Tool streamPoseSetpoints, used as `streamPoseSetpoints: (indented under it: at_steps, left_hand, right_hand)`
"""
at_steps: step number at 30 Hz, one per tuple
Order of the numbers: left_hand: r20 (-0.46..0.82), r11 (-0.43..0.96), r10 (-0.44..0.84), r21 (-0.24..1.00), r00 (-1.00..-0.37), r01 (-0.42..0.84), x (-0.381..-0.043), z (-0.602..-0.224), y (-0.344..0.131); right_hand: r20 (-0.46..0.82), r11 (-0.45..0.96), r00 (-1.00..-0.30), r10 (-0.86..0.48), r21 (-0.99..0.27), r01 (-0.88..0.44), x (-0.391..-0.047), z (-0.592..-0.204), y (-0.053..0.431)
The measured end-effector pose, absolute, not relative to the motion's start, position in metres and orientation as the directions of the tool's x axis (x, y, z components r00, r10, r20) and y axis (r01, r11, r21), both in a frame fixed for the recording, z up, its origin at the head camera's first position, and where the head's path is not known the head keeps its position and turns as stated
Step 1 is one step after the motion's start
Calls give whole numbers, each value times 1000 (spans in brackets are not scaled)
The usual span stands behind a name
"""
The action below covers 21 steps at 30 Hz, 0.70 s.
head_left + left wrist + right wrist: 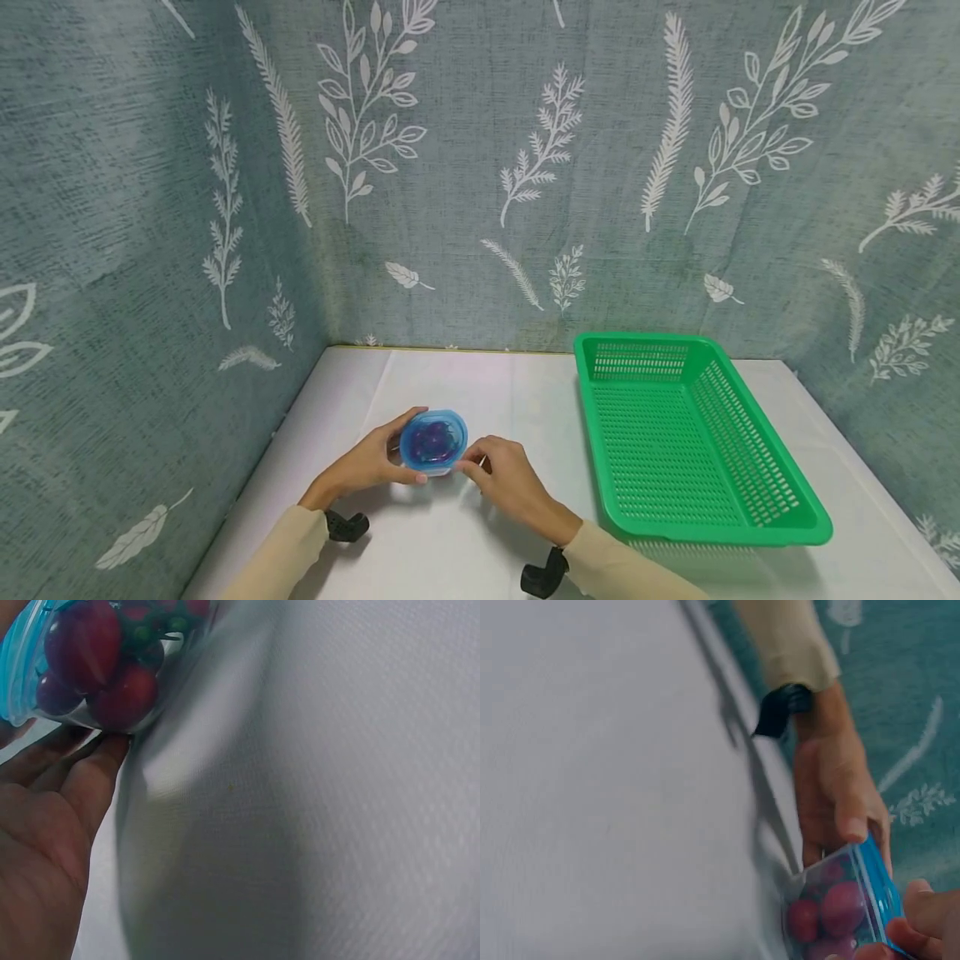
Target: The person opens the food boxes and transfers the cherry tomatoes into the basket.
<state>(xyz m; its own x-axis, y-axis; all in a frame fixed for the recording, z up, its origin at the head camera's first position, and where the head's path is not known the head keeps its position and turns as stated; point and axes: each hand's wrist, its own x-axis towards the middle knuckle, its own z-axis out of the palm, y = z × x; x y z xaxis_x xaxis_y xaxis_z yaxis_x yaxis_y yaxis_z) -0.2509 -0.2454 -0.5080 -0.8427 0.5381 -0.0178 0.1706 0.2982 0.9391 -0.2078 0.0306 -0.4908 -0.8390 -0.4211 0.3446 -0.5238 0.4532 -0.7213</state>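
Observation:
A small clear plastic container [826, 907] with a blue lid [448, 421] is held between both hands, tilted. Through its clear side show several round dark-red fruits [124, 697] like cherry tomatoes, with green stems among them. My left hand [367, 461] grips the container from the left, the thumb at the near side and the fingers round the far side and under it. With thumb and fingers, my right hand [512, 482] pinches the lid's edge at the near right corner. The blue lid sits on the container.
On the right of the white table [525, 387] stands a green perforated basket [588, 417] with nothing in it. Grey-green cloth [465, 208] with white leaf prints rises behind the table and on both sides. A dark wrist camera [543, 575] sits at the right cuff.

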Motion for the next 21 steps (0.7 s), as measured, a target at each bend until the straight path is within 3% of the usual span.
streamPoseSetpoints:
  at_steps: [9, 21]
  left_hand:
    - [-22, 293, 536, 943, -844, 161, -250, -508, -247]
    - [-21, 283, 538, 946, -843, 157, -250, -509, -246]
  right_hand:
    - [66, 337, -906, -418, -915, -223, -209, -491, 25]
    - [-102, 186, -913, -396, -982, 29, -205, -494, 19]
